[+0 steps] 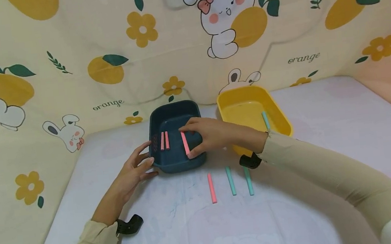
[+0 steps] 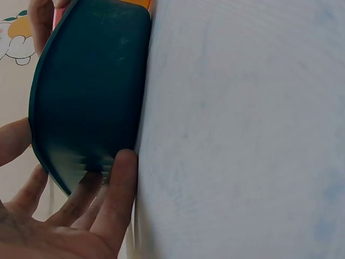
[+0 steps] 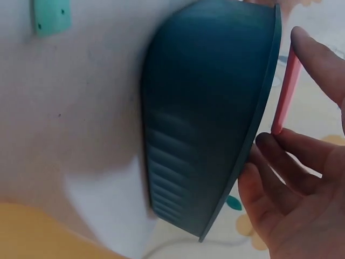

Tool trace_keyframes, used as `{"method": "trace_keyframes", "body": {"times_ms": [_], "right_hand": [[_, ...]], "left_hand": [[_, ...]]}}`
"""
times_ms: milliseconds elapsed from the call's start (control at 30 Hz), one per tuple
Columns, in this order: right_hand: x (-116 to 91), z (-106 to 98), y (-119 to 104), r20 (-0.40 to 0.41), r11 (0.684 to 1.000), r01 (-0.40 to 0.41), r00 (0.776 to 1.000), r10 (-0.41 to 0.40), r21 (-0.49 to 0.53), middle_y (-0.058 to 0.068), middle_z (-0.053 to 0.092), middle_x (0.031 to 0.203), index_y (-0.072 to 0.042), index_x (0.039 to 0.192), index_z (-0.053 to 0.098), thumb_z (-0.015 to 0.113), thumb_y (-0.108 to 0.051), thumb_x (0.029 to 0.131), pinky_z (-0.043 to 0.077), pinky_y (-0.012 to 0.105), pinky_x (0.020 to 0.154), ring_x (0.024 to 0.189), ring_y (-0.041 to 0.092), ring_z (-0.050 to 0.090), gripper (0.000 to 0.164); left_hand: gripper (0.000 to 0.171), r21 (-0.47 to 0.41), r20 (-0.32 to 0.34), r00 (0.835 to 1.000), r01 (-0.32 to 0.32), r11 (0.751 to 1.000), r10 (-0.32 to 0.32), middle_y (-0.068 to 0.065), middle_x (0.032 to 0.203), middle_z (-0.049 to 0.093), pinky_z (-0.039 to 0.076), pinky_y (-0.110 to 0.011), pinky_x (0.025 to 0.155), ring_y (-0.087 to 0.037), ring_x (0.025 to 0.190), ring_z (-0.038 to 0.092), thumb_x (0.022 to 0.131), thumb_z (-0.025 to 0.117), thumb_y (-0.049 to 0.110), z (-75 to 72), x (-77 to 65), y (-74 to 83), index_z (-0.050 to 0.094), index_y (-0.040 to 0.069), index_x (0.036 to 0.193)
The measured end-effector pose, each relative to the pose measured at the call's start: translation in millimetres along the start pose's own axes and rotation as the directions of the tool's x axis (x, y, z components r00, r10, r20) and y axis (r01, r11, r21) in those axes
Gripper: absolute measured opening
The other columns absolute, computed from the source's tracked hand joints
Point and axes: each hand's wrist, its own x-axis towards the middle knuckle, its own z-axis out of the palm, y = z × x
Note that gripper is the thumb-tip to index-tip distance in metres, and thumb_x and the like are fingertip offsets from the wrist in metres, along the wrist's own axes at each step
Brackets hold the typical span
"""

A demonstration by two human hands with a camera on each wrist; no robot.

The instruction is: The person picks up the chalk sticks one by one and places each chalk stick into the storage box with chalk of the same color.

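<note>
Table [image 1: 151, 239]: pale surface, faint bluish marks. Far side, left of centre: dark blue tray [image 1: 180, 167]. Yellow tray [image 1: 283, 116] just right of it. Nearer, three sticks lie apart in a row: pink stick [image 1: 212, 188] leftmost, middle green stick [image 1: 231, 181], right green stick [image 1: 249, 182], its far end hidden.

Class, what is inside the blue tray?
Two pink sticks lie inside the blue tray. The right hand pinches a third stick over it, hiding part of its right side; anything beneath cannot be seen.

Hands [image 1: 209, 132] at navy tray [image 1: 180, 166], one with stick [image 1: 185, 142]
</note>
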Motion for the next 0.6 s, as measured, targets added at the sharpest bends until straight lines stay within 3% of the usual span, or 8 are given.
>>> {"method": "trace_keyframes", "body": {"times_ms": [167,600], "right_hand": [[10,-1,4,0.004,1.000,0.025,1.000,-0.025,-0.003,0.005,0.049,0.144,-0.018,0.151,0.043,0.076,-0.054,0.082,0.054,0.038,0.099,0.123,0.023,0.056,0.084],[34,8,11,0.017,0.999,0.047,0.999,-0.047,-0.026,0.007,0.053,0.139,-0.013,0.150,0.045,0.075,-0.054,0.083,0.055,0.033,0.094,0.112,0.018,0.058,0.084]], "left_hand": [[0.065,0.006,0.000,1.000,0.001,1.000,-0.001,-0.016,0.161,0.025,0.046,-0.052,0.111,-0.036,0.139,0.040,0.103,0.055,0.024,-0.3,-0.8,0.7,0.021,0.030,0.158],[0.064,0.006,0.005,1.000,0.014,1.000,-0.014,-0.016,0.163,0.022,0.044,-0.053,0.111,-0.038,0.141,0.038,0.104,0.052,0.022,-0.2,-1.5,1.6,0.019,0.031,0.159]]}}
